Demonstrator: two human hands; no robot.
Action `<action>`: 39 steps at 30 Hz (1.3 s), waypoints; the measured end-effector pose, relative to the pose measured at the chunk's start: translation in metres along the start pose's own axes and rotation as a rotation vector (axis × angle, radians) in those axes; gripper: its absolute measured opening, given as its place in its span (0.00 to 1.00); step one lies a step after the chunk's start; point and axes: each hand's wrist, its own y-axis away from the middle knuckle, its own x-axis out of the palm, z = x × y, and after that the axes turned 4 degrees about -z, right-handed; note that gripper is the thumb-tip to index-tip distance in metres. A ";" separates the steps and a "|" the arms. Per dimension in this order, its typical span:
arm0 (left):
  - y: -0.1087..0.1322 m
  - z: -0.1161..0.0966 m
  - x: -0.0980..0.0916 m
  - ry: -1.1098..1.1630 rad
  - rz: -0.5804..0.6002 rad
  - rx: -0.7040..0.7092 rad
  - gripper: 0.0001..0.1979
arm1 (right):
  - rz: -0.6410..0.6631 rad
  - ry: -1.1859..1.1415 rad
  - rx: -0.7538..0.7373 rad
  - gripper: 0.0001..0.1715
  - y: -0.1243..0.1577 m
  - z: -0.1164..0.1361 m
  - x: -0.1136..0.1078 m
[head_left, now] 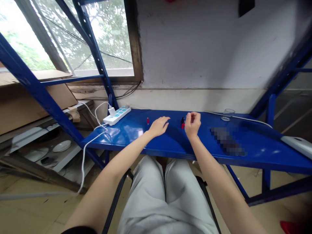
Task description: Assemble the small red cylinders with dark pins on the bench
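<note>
My left hand (159,126) is over the blue table (131,138) with its fingers stretched out and apart, holding nothing. To its left stands a small red object (147,121), too small to name. My right hand (193,124) is raised a little, its fingers curled in towards the thumb. Whatever it may hold is hidden. Just left of that hand is a small black and red object (182,123), partly beside the fingers; its kind is unclear.
A white power strip (117,115) with a plugged-in cable lies at the table's left end. Towards the back right stands a clear glass (227,114). A pixelated dark item (227,141) lies right of my right hand. A white device (297,144) sits at the right edge.
</note>
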 end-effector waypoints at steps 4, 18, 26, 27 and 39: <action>-0.004 -0.027 0.026 0.035 0.065 -0.015 0.23 | -0.047 0.095 0.120 0.23 -0.008 -0.028 -0.013; -0.024 -0.053 0.065 -0.080 0.213 -0.111 0.22 | 0.379 0.480 0.233 0.17 0.002 -0.049 -0.008; -0.028 -0.056 0.069 -0.016 0.129 -0.159 0.16 | 0.439 0.498 0.225 0.16 0.002 -0.048 -0.008; -0.029 -0.056 0.071 0.005 0.109 -0.185 0.15 | 0.443 0.499 0.223 0.16 0.002 -0.047 -0.008; -0.035 -0.048 0.078 0.197 0.011 -0.269 0.07 | 0.453 0.507 0.197 0.16 0.004 -0.051 -0.006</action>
